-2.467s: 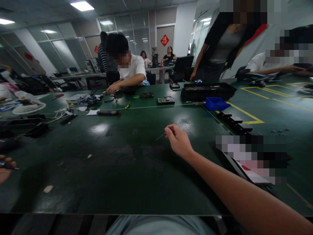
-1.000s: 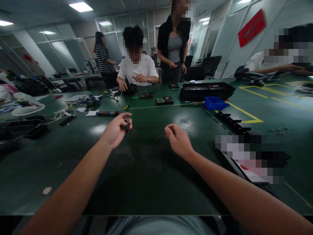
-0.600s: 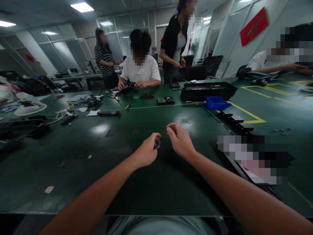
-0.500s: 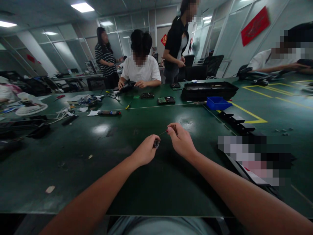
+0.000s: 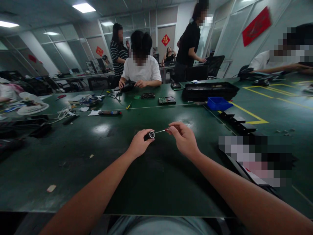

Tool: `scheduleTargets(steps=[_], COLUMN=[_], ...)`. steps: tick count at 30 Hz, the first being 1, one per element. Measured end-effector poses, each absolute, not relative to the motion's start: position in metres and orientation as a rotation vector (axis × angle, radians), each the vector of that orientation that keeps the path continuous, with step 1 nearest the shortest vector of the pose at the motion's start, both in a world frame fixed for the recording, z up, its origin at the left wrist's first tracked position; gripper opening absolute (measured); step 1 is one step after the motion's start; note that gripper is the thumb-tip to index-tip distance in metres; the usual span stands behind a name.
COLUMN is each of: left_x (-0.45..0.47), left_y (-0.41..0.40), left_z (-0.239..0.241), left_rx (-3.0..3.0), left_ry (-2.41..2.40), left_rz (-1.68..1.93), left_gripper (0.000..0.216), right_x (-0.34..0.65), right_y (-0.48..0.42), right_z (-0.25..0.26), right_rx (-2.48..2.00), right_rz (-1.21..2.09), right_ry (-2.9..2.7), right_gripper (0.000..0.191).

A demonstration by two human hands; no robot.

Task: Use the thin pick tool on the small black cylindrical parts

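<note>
Head view, the only one. Both bare forearms reach out over the dark green bench (image 5: 117, 182) and the hands meet above its middle. I can't tell whether the wrists rest on it.

The left hand (image 5: 138, 143) has its fingers curled closed round a small dark cylinder (image 5: 149, 134), whose silvery round end is turned toward the right hand. The right hand (image 5: 185, 139) pinches a thin screwdriver (image 5: 161, 131) at its red grip between thumb and fingertips. The bare shaft runs left to the cylinder's bright end. The tip looks to be at or touching that end, but it is too small to tell whether it is seated.

My read is that the tip is being worked into the cylinder's end face. To do it well:
- Line the shaft up with the cylinder's axis.
- Brace both wrists so the two hands move as one.
- Press lightly, since a shaft this thin probably skates off or bends.
- Grip the cylinder firmly enough that it can't spin.
- Turn from the fingertips, not the arm.

Well apart, on the far side of the bench:
- a blue bin (image 5: 217, 103)
- a long black tray (image 5: 210, 90)
- a circuit board (image 5: 166, 100)
- a person in a white shirt (image 5: 141, 70), seated and busy with their own part
</note>
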State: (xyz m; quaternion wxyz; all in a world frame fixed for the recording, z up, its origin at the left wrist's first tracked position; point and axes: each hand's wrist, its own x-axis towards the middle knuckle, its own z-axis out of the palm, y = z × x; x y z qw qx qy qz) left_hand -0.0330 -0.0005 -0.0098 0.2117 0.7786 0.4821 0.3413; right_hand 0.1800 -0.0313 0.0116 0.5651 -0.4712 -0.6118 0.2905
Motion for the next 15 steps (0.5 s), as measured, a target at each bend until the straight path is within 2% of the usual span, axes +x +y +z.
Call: scheduleTargets(steps=[9, 15], left_x=[-0.035, -0.035], left_y=[-0.003, -0.004], left_z=[-0.010, -0.009], left_rx=[2.194, 2.269], left_ry=[1.305, 1.284], left_rz=[0.910, 0.909], left_gripper=[0.039, 0.040], right_x=[0.178, 0.181], right_y=[-0.035, -0.038], right_z=[0.017, 0.026], right_rx=[-1.238, -1.430], right_rz=[0.480, 0.279], right_ry=[-1.560, -1.633], right_gripper=[0.021, 0.053])
